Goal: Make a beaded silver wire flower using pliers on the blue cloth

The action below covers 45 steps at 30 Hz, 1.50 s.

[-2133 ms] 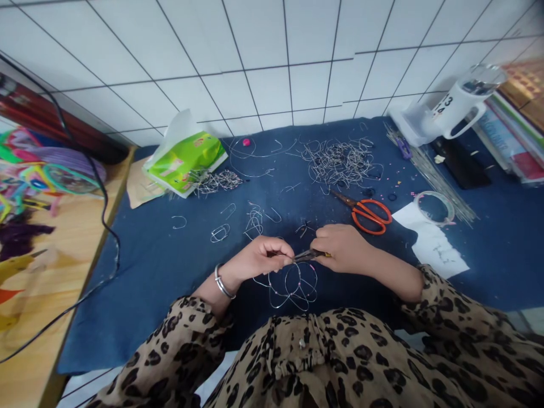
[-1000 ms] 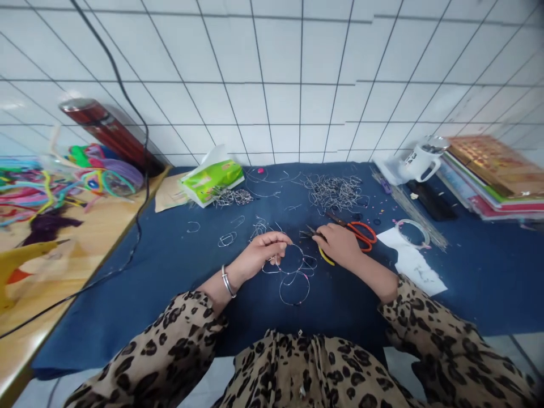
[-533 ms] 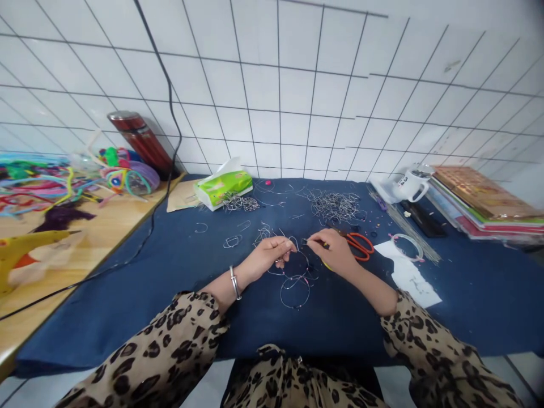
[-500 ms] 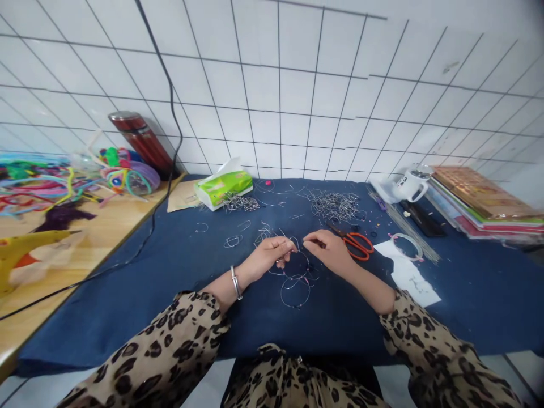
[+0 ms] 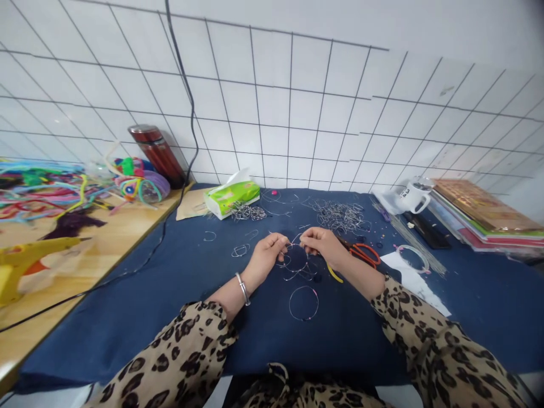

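R. hand (image 5: 325, 245) has come in to the wire frame (image 5: 297, 271) since half a sec ago, when it hung just right of it; a thin wire ring (image 5: 315, 293) that overlapped the frame's near side now lies apart, nearer the person. Frame is between the hands, mid cloth: roundish, so no clear long axis; far edge up at the fingertips, small loops bunched on its left & near sides. L. hand (image 5: 268, 255): thumb & fingers closed in a pinch on the wire. R. ditto, pinching the frame's far right part, other fingers curled; exact grip too small to tell. Yellow-handled pliers (image 5: 335, 275) lie under the r. wrist, red scissors (image 5: 364, 255) just right. Dark blue cloth (image 5: 170, 334) below; wire heap (image 5: 340, 216) & green tissue pack (image 5: 235, 198) far side, mug (image 5: 413, 196) far right, white tiled wall (image 5: 297, 113) behind.
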Each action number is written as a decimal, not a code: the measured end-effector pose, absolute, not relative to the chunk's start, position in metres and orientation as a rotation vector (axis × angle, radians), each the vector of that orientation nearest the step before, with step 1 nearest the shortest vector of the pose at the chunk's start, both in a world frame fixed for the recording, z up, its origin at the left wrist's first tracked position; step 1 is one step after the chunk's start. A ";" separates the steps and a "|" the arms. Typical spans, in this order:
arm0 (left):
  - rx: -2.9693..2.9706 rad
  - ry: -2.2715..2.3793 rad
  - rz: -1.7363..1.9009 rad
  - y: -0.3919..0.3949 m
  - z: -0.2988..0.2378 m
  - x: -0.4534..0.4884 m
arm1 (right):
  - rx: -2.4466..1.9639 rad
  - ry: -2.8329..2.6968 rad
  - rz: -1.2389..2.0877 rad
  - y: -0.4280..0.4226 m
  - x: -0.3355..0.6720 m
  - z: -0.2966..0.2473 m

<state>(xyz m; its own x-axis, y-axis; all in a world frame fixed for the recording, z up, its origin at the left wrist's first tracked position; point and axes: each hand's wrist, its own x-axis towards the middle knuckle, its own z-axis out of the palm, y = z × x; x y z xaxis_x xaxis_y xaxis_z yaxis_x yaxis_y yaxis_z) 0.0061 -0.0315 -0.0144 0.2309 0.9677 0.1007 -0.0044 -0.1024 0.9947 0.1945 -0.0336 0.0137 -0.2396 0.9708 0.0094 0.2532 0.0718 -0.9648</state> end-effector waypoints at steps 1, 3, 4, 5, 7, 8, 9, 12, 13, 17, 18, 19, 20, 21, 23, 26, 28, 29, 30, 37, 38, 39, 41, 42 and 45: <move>1.384 1.018 1.130 -0.030 -0.017 0.005 | -1.249 -1.610 1.233 -0.034 0.195 0.011; 1.368 1.070 1.168 -0.027 -0.021 0.004 | -1.252 -1.629 1.270 -0.036 0.195 0.007; 1.359 1.094 1.181 -0.026 -0.023 0.004 | -1.251 -1.640 1.287 -0.037 0.196 0.005; 1.352 1.116 1.192 -0.026 -0.025 0.004 | -1.247 -1.650 1.303 -0.038 0.196 0.003; 1.343 1.154 1.205 -0.026 -0.027 0.005 | -1.231 -1.662 1.325 -0.040 0.196 0.002; 1.343 1.168 1.207 -0.026 -0.027 0.005 | -1.222 -1.663 1.330 -0.041 0.196 0.001; 1.344 1.180 1.210 -0.027 -0.027 0.006 | -1.213 -1.663 1.334 -0.042 0.195 0.000; 1.350 1.202 1.228 -0.029 -0.026 0.008 | -1.179 -1.633 1.319 -0.044 0.195 -0.003; 1.350 1.205 1.237 -0.029 -0.026 0.009 | -1.163 -1.611 1.310 -0.044 0.194 -0.005; 1.349 1.201 1.258 -0.030 -0.025 0.011 | -1.122 -1.493 1.287 -0.047 0.193 -0.013; 1.350 1.199 1.256 -0.030 -0.026 0.012 | -1.126 -1.474 1.279 -0.048 0.193 -0.015; 1.352 1.197 1.254 -0.031 -0.026 0.012 | -1.132 -1.466 1.269 -0.048 0.193 -0.016; 1.356 1.198 1.251 -0.031 -0.026 0.012 | -1.138 -1.469 1.259 -0.048 0.193 -0.016; 1.364 1.201 1.247 -0.032 -0.026 0.013 | -1.143 -1.483 1.251 -0.049 0.193 -0.016; 1.394 1.214 1.236 -0.033 -0.025 0.013 | -1.146 -1.538 1.245 -0.050 0.194 -0.013; 1.501 1.226 1.189 -0.036 -0.021 0.013 | -1.133 -1.626 1.189 -0.051 0.193 -0.007; 1.603 1.213 1.154 -0.038 -0.018 0.014 | -1.136 -1.668 1.113 -0.052 0.190 -0.004; 1.652 1.201 1.141 -0.040 -0.016 0.015 | -1.145 -1.704 1.086 -0.052 0.189 -0.004; 1.683 1.185 1.133 -0.041 -0.015 0.015 | -1.153 -1.744 1.067 -0.052 0.187 -0.004; 1.435 0.948 1.036 -0.045 -0.013 0.020 | -1.258 -1.777 1.013 -0.042 0.190 -0.008; 1.421 0.930 1.022 -0.044 -0.013 0.020 | -1.264 -1.743 1.015 -0.040 0.193 -0.008; 1.417 0.922 1.002 -0.043 -0.014 0.020 | -1.266 -1.707 1.018 -0.039 0.195 -0.009; 1.430 0.928 0.958 -0.042 -0.016 0.020 | -1.262 -1.646 1.028 -0.037 0.198 -0.010; 1.440 0.941 0.943 -0.041 -0.017 0.020 | -1.255 -1.622 1.036 -0.036 0.199 -0.011; 1.446 0.997 0.957 -0.040 -0.020 0.020 | -1.235 -1.580 1.061 -0.036 0.200 -0.013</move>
